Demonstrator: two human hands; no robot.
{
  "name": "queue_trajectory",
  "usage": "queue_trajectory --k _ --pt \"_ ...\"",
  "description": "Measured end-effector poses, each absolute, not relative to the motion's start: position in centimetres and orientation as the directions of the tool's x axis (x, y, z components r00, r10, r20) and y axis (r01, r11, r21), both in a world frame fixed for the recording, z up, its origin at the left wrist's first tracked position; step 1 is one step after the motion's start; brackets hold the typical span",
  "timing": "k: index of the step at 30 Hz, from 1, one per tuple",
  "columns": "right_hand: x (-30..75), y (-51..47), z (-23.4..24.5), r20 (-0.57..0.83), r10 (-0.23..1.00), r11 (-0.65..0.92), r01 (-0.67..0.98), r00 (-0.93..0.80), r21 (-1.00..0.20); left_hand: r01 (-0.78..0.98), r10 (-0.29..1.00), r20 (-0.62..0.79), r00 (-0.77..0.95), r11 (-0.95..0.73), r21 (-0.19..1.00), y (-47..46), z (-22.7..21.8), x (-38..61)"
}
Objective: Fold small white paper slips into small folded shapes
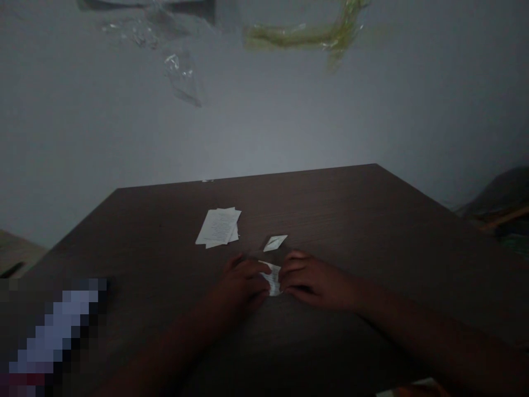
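Note:
Between my two hands, low over the table, is a small sheet of printed paper (273,280). My left hand (247,281) has its fingers closed on the paper's left edge. On the opposite edge, the fingers of my right hand (309,278) pinch the same sheet. Just beyond them lies a small folded piece of paper (275,242), diamond-shaped from here. Farther left, a few loose printed sheets (219,226) overlap in a stack. My fingers cover both side edges of the held sheet, and its print is too dim to read.
The dark wooden table (330,209) runs back to a pale wall (268,121) with strips of yellowish tape (297,37) and clear tape (182,74). A pixelated bright object (58,331) is at the left front. Dark items (504,193) stand beyond the table's right edge.

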State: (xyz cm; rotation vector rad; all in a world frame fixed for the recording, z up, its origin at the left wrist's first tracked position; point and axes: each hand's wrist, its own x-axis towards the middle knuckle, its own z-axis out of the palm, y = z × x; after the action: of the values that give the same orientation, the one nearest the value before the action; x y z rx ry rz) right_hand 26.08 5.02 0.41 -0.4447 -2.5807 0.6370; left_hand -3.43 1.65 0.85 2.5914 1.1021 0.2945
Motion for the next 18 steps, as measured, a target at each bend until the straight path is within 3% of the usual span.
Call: queue_trajectory --k 7,11,18 --pt "25.5 4.6 -0.7 0.406 0.555 0.787 0.300 -0.726 -0.538 0.649 0.699 0.052 0.713 -0.686 0.329 1.6 1.0 -3.4" --pt "25.4 4.5 -0.7 0.490 0.503 0.833 0.249 -0.712 -0.494 0.647 0.684 0.036 0.728 -0.704 0.294 1.0 1.8 -3.5" --pt "26.1 5.0 -0.6 0.506 0.445 0.884 0.273 -0.739 -0.379 0.656 0.684 0.049 0.728 -0.715 0.240 0.5 1.6 -3.3"
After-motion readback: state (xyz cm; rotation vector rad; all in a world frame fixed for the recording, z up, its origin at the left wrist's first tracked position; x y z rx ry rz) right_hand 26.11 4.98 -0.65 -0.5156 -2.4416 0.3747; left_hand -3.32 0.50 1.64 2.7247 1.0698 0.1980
